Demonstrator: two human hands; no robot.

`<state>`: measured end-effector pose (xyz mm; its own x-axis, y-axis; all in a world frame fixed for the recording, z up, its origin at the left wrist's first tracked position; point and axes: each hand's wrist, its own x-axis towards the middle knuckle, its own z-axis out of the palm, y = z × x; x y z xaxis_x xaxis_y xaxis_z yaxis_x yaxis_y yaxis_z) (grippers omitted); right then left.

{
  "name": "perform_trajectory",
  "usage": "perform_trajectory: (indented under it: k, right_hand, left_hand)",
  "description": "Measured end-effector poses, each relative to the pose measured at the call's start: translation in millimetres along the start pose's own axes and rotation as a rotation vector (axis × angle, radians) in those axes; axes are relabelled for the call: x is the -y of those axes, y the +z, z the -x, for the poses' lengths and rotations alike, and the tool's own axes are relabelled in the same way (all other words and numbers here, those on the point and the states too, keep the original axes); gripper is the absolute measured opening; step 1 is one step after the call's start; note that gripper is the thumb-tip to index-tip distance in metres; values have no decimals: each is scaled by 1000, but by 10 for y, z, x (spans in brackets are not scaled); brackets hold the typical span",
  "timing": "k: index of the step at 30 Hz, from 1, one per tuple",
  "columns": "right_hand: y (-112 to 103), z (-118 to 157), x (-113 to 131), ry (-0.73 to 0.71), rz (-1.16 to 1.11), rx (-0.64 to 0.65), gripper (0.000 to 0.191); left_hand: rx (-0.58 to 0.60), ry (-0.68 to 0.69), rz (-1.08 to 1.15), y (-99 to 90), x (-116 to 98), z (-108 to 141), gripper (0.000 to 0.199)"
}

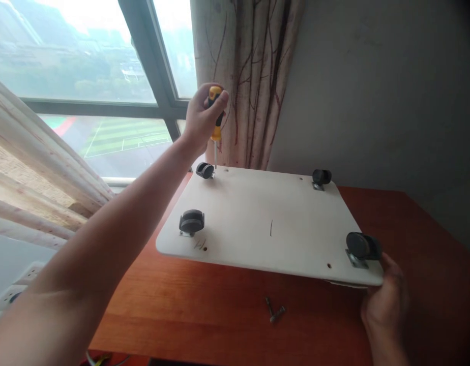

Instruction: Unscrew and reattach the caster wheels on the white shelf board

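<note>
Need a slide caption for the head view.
Left hand holds a yellow screwdriver upright beside the far-left caster of a white board; right hand at its near-right corner.

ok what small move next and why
Probably seat the yellow and black screwdriver at the metal plate of the far left black caster: the left hand holds it upright beside that caster, and the right hand holds the white rectangular board.

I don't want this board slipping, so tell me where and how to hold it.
Probably best to hold the white board by its near right corner, coming from the right, where the right hand is. It is a thin slab, so its rim suits a pinch from above and below, if there's room underneath. Avoid the nearby caster: it sticks up and may swivel.
</note>
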<state>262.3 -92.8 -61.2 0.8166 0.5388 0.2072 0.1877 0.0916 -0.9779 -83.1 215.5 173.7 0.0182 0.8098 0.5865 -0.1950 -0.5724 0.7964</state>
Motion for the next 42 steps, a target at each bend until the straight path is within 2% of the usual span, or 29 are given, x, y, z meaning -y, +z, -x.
perform_trajectory:
  k: [2,4,7,13,20,34,42]
  right_hand:
    - [19,37,-19,12,-20,-30,51]
    - [6,59,-24,-3,23,-46,51]
    - [-23,79,-9,-31,87,-35,50]
    - [6,117,59,-12,27,-50,45]
    - [43,127,71,-31,-37,-87,45]
    - [19,54,-79,-49,-85,-108,45]
    - [39,112,49,-48,-10,-112,43]
  left_hand:
    - [51,-101,28,18,59,-38,10]
    - [81,-134,81,34,119,-26,9]
    - [73,-103,133,50,208,26,12]
    - [45,-53,105,25,310,31,14]
    - [60,-28,-31,-17,351,36,7]
    - [84,5,-143,-92,346,54,15]
    - [114,48,-116,-138,423,34,13]
